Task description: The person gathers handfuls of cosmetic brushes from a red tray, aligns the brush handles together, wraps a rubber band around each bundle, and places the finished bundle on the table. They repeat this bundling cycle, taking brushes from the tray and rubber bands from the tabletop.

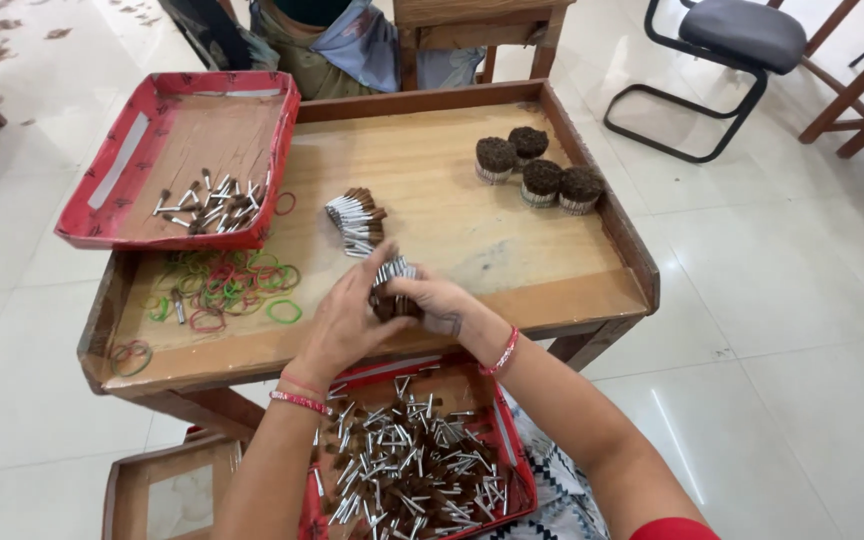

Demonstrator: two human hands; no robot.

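Two red trays hold loose foil-tipped sticks, the upper tray (112,165) few and the lap tray (512,460) many, while left hand (337,325) and right hand (442,305) together clasp a stick bundle (390,285) above the worktop (472,230).

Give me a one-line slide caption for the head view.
Both hands, left hand and right hand, clasp a bundle of small silver-and-brown sticks over a wooden tray table.
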